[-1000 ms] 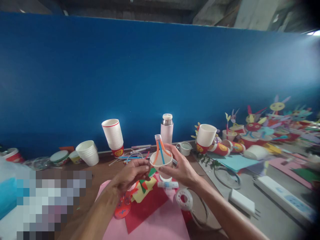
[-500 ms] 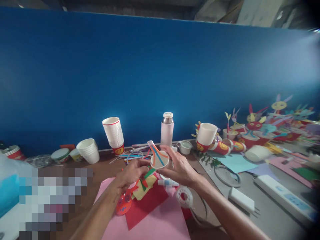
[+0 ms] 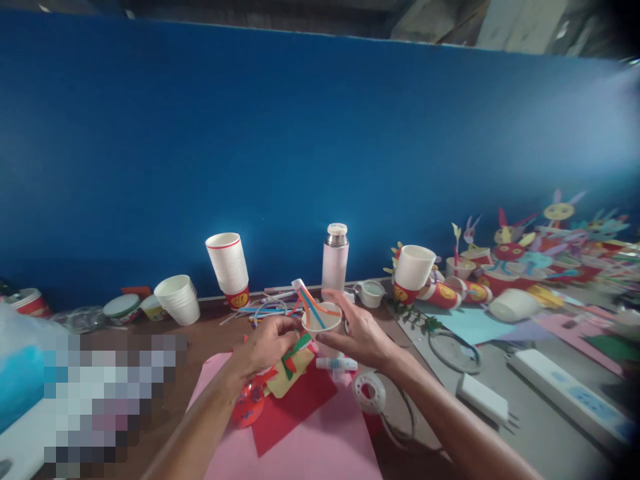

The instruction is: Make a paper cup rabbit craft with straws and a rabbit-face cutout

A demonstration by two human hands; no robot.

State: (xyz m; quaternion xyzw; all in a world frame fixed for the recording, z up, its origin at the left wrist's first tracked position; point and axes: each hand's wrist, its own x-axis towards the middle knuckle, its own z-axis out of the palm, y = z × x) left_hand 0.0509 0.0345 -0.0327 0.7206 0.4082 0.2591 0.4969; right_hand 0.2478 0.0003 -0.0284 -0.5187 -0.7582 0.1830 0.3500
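Both my hands meet on a small white paper cup (image 3: 323, 321) with orange and blue straws (image 3: 311, 301) taped together and sticking out of it to the upper left. My left hand (image 3: 267, 343) pinches the cup's left side, fingers closed. My right hand (image 3: 357, 333) cups its right side with the fingers curved around it. Below the cup lie yellow, green and red paper cut-outs (image 3: 290, 367) on red paper (image 3: 300, 410) and a pink sheet (image 3: 320, 453). A glue stick (image 3: 336, 363) lies just under my right hand.
A roll of tape (image 3: 370, 393), a white thermos (image 3: 335, 257), stacks of paper cups (image 3: 227, 265) (image 3: 177, 300), loose straws (image 3: 270, 310), a tipped cup (image 3: 413, 270), finished paper-cup flowers (image 3: 505, 257), a power strip (image 3: 565, 393) and a white adapter (image 3: 483, 400) crowd the table before a blue wall (image 3: 300, 147).
The cup has come down a little toward the table, and the straws have tilted over to the left. Both hands have kept hold of it.
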